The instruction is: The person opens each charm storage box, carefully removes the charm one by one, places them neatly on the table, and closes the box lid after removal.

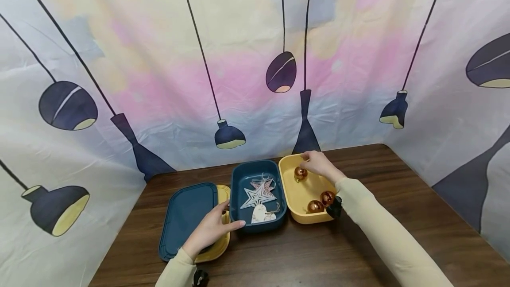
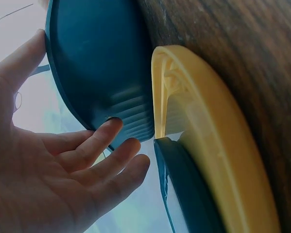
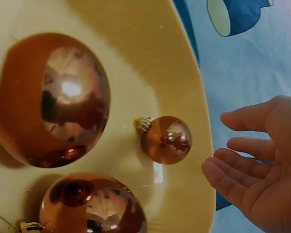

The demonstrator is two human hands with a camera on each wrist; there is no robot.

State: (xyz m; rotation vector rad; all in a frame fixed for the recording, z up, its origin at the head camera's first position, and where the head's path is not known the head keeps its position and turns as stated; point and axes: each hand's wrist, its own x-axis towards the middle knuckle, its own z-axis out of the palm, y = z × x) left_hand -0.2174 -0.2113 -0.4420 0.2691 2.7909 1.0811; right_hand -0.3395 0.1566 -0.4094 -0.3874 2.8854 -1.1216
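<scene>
A blue container [image 1: 235, 176] holds star ornaments [image 1: 259, 194] and a white heart-shaped ornament [image 1: 262, 214]. My left hand [image 1: 213, 229] touches its left side, thumb at the front rim and fingers loosely extended along the wall. To its right stands a yellow container [image 1: 296, 198] with copper-coloured Christmas baubles inside: one bauble [image 3: 167, 140] near the far end, two others [image 3: 53, 99] at the near end. Over the far right rim is my right hand [image 1: 318, 164]; in the right wrist view its fingers are relaxed, apart from the baubles, with nothing between them.
A blue lid [image 1: 189, 216] lies partly over a yellow lid [image 1: 219, 247] left of the containers. Everything rests on a dark wooden table [image 1: 287, 260]. A patterned cloth [image 1: 255, 79] hangs behind the table's far edge.
</scene>
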